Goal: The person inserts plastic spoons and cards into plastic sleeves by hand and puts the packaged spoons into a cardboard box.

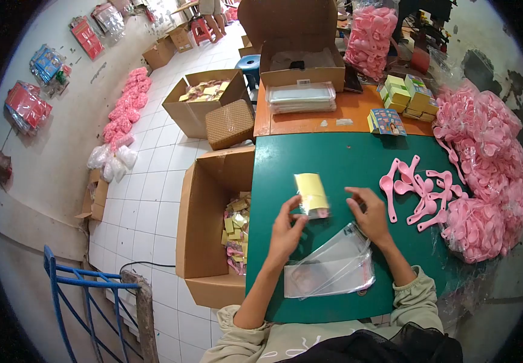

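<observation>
The left hand (285, 231) has its thumb and fingers parted at the edge of a yellow-carded packet (311, 187); whether it grips is unclear. The right hand (370, 215), loosely curled, is free. The packet is between them, beyond the clear bags (329, 273) on the counter (285, 154).

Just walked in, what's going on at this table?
A person's left hand is at the edge of a clear plastic packet with a yellow insert; whether it grips is unclear. The right hand is open and free, near flat clear plastic bags. Loose pink plastic spoons lie farther right on the green table.
</observation>
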A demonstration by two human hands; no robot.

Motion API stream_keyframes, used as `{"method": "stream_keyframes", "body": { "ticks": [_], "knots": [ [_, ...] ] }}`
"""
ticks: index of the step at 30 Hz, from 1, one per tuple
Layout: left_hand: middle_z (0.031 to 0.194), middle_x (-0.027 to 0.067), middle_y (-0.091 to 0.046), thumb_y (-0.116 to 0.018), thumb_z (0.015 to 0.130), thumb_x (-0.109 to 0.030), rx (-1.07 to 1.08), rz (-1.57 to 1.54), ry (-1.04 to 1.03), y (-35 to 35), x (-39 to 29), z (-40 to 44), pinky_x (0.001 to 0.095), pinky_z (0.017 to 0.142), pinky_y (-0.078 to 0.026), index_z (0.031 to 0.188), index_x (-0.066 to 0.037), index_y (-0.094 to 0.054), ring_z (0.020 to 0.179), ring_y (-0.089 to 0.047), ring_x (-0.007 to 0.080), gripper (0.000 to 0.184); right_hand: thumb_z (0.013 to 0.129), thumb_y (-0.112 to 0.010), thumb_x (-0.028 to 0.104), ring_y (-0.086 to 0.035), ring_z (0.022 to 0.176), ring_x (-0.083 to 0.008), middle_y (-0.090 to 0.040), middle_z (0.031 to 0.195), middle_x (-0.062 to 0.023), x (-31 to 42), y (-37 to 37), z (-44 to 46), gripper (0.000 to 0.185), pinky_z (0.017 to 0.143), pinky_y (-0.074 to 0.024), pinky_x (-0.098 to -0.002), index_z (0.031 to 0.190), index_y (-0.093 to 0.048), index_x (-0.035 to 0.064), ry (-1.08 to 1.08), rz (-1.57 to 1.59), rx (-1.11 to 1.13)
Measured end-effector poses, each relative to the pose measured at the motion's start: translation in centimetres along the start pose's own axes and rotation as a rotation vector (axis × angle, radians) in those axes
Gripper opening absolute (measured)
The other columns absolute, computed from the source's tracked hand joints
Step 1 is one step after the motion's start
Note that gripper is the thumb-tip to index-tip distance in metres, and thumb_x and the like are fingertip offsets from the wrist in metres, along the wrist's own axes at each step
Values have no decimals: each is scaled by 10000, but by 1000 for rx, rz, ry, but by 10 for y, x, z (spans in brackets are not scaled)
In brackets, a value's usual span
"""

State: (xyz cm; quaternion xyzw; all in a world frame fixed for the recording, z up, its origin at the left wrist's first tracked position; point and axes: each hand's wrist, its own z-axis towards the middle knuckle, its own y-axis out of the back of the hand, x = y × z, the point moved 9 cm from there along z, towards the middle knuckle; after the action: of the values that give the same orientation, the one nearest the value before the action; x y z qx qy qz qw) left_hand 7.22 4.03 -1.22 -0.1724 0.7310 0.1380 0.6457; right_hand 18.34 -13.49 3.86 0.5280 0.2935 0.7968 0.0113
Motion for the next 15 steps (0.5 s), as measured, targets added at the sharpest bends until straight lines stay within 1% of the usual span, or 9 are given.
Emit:
{"method": "stream_keyframes", "body": {
  "ticks": [1, 3, 5, 7, 8, 11, 12, 14, 15],
  "knots": [
    [1236, 73, -507, -582, 835, -18, -49, 33, -17, 13, -10, 2, 217, 667, -458, 1292, -54, -436, 847, -527, 101, 481, 799, -631, 88, -532, 655, -168, -558, 789, -101, 0, 15, 1, 226, 590, -437, -289, 1012, -613, 18, 14, -54, -54],
    [1228, 85, -510, -585, 836, -26, -213, 24, -44, 50, -23, 3, 252, 738, -460, 1289, -51, -440, 895, -522, 118, 477, 783, -643, 91, -543, 716, -217, -543, 833, -122, -5, 46, 2, 215, 623, -442, -322, 971, -581, 6, 9, -186, -144],
    [1236, 121, -486, -595, 831, -48, -373, 68, -224, 96, -16, 10, 316, 840, -439, 1273, -46, -448, 959, -519, 166, 465, 769, -656, 98, -554, 786, -266, -537, 876, -138, -13, 72, -1, 228, 654, -449, -359, 939, -538, 0, -30, -339, -212],
    [1164, 141, -499, -565, 845, -57, -653, 730, -228, 116, -48, -10, 343, 844, -472, 1268, -29, -439, 963, -542, 220, 442, 758, -665, 104, -542, 840, -316, -528, 909, -156, -22, 81, -9, 260, 698, -443, -399, 945, -519, -3, -41, -569, -218],
    [1081, 153, -492, -588, 831, -92, -905, 1145, -366, 104, -77, -28, 390, 880, -442, 1171, -23, -498, 974, -529, 285, 358, 753, -670, 107, -536, 868, -341, -524, 925, -165, -26, 84, -13, 276, 720, -440, -418, 948, -509, -5, -47, -684, -217],
    [1024, 152, -495, -608, 824, -139, -637, 953, -526, 78, -88, -21, 413, 864, -433, 1053, -21, -539, 948, -527, 316, 267, 742, -679, 116, -528, 873, -365, -526, 944, -186, -62, 77, -18, 302, 764, -427, -442, 955, -509, -15, -204, -560, -63],
    [1003, 155, -499, -637, 812, -173, -466, 831, -484, 55, -83, -15, 411, 820, -439, 972, -20, -555, 922, -528, 313, 235, 745, -676, 118, -528, 872, -367, -523, 952, -191, -67, 75, -19, 298, 767, -427, -441, 954, -512, -17, -180, -558, -49],
    [980, 159, -503, -661, 801, -194, -136, 836, -455, -9, -64, -17, 403, 792, -442, 970, -22, -558, 898, -525, 313, 263, 749, -671, 123, -528, 872, -370, -519, 969, -203, -73, 70, -19, 291, 772, -428, -438, 951, -518, -20, -126, -559, -19],
    [971, 155, -503, -671, 791, -201, -68, 863, -453, -36, -57, -25, 401, 774, -441, 960, -31, -562, 889, -526, 313, 263, 759, -658, 115, -527, 872, -371, -517, 969, -203, -70, 70, -18, 271, 764, -428, -438, 951, -521, -19, -98, -559, -19]
  ]
}}
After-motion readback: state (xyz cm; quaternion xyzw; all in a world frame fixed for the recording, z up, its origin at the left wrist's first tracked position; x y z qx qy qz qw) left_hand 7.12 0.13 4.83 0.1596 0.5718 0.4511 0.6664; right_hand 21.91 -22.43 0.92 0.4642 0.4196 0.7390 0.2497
